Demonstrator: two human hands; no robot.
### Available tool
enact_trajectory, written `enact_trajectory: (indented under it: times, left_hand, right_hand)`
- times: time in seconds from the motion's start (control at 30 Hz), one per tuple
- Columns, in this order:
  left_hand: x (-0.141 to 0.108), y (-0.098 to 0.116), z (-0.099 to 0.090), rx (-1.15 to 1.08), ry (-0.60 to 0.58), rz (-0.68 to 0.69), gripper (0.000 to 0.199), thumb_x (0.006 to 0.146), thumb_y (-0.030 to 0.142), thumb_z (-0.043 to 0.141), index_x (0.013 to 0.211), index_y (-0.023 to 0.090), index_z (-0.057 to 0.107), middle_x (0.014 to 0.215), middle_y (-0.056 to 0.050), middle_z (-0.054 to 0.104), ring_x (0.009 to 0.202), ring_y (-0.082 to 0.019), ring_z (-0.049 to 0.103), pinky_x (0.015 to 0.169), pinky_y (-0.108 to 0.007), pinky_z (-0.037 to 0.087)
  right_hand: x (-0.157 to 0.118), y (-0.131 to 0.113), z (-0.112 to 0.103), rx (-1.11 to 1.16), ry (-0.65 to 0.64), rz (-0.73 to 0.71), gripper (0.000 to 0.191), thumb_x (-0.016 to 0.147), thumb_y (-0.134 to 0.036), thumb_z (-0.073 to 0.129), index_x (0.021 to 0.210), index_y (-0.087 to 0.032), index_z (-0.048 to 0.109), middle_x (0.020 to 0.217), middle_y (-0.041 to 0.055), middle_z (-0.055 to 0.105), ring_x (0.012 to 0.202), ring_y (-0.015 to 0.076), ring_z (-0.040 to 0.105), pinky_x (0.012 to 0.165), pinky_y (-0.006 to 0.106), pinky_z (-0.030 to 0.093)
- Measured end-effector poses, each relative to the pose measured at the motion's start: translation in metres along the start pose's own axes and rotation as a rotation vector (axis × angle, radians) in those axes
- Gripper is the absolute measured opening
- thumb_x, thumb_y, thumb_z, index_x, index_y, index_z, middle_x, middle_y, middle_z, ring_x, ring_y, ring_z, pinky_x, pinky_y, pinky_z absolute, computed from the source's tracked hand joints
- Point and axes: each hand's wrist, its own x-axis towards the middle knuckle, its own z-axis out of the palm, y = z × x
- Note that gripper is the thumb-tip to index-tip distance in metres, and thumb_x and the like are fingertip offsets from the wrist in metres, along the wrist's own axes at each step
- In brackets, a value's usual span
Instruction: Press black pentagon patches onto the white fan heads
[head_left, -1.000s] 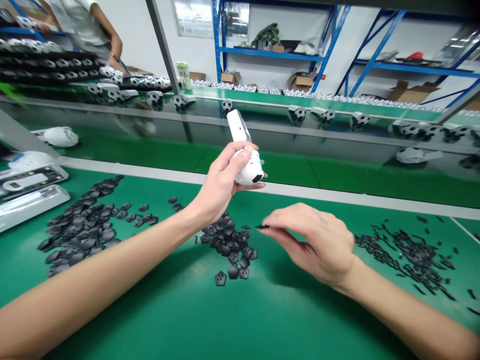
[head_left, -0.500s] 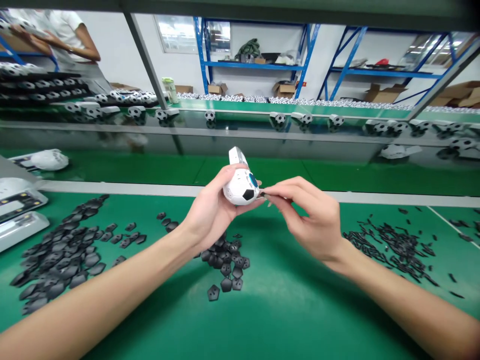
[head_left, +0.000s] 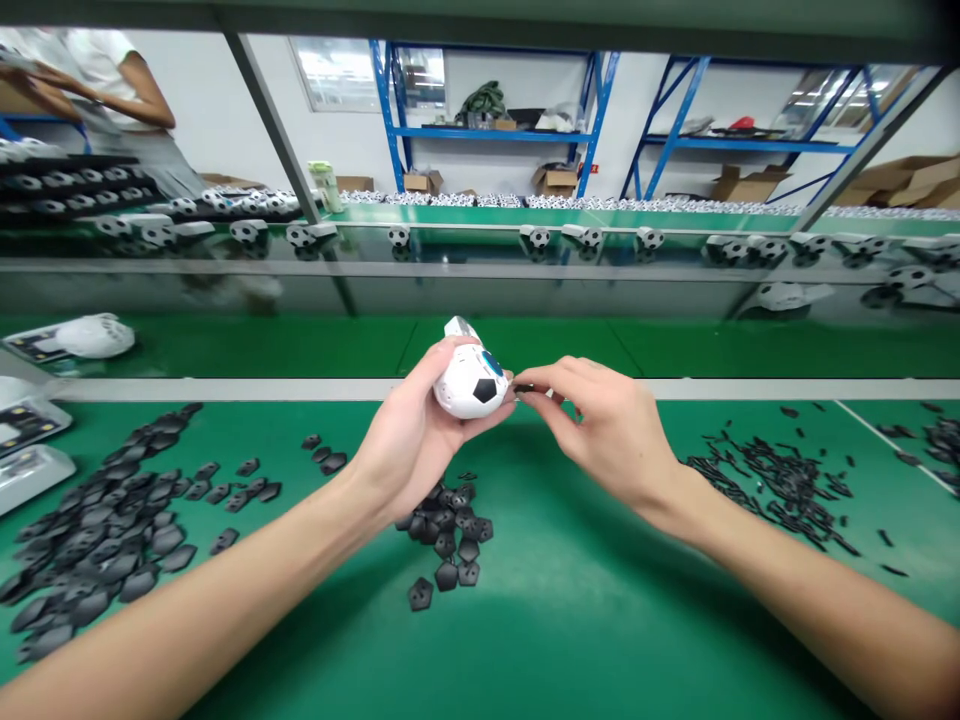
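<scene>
My left hand (head_left: pixel 409 430) is wrapped round a white rounded housing (head_left: pixel 461 388) that has a black pentagon patch (head_left: pixel 485 390) and a blue oval on it. At the housing's right side, my right hand (head_left: pixel 600 420) pinches a small dark piece (head_left: pixel 523 387) between thumb and forefinger. Whether that piece touches the housing is too small to tell. Black pentagon pieces (head_left: pixel 446 540) lie on the green table below my left hand. A larger heap of them (head_left: pixel 105 530) spreads at the left, and thin black strips (head_left: pixel 787 485) are scattered at the right.
White housings (head_left: pixel 30 440) stand at the left edge, and another (head_left: pixel 97 337) lies beyond the grey rail (head_left: pixel 225 388). Football-patterned units (head_left: pixel 399 236) line the belt behind. A person (head_left: pixel 124 100) stands at the back left, and blue shelves (head_left: pixel 495 133) stand by the wall.
The view has shifted slightly. The white housing has tilted in my left hand, its narrow top part now showing shorter. My right hand stays close to its side, still pinching the dark piece.
</scene>
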Motion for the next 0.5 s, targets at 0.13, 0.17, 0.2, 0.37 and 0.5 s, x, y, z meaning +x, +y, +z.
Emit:
enact_trajectory:
  times: [0.13,0.17,0.2,0.37,0.5]
  left_hand:
    - [0.002,-0.003,-0.004,0.022,-0.046,0.008,0.023,0.111,0.035,0.057,0.111,0.016,0.069,0.121,-0.012,0.069,0.114,-0.027,0.07,0.1,-0.046,0.066]
    - [0.002,-0.004,-0.005,0.034,-0.073,0.026,0.021,0.11,0.035,0.058,0.112,0.017,0.069,0.121,-0.011,0.069,0.114,-0.026,0.07,0.101,-0.045,0.065]
    - [0.003,-0.005,-0.007,0.052,-0.105,0.048,0.019,0.11,0.034,0.059,0.111,0.018,0.069,0.119,-0.009,0.068,0.112,-0.025,0.069,0.102,-0.044,0.065]
    - [0.009,-0.008,-0.015,0.179,-0.22,0.157,0.019,0.103,0.038,0.072,0.107,0.021,0.066,0.106,-0.004,0.066,0.101,-0.019,0.066,0.093,-0.033,0.064]
    - [0.009,-0.008,-0.018,0.274,-0.241,0.24,0.025,0.099,0.042,0.076,0.11,0.023,0.064,0.108,-0.003,0.067,0.101,-0.019,0.066,0.088,-0.027,0.06]
  right_hand:
    - [-0.003,0.003,0.0,-0.109,0.065,-0.119,0.013,0.107,-0.02,0.068,0.105,-0.023,0.08,0.097,-0.0003,0.084,0.08,0.0186,0.079,0.063,0.03,0.049]
    - [-0.003,0.004,-0.001,-0.12,0.097,-0.155,0.014,0.107,-0.019,0.067,0.105,-0.024,0.08,0.095,-0.0015,0.085,0.075,0.0168,0.078,0.06,0.03,0.048]
    - [-0.002,0.004,-0.002,-0.128,0.141,-0.198,0.014,0.107,-0.018,0.068,0.103,-0.024,0.08,0.093,-0.0028,0.085,0.068,0.0149,0.077,0.057,0.029,0.047]
    - [0.002,0.001,-0.02,-0.136,0.381,-0.47,0.016,0.098,-0.01,0.076,0.095,-0.025,0.079,0.095,-0.0026,0.085,0.066,0.0137,0.077,0.054,0.028,0.052]
    - [0.001,-0.004,-0.039,-0.158,0.339,-0.615,0.018,0.099,-0.009,0.072,0.095,-0.025,0.08,0.106,0.0024,0.085,0.075,0.0165,0.08,0.059,0.029,0.059]
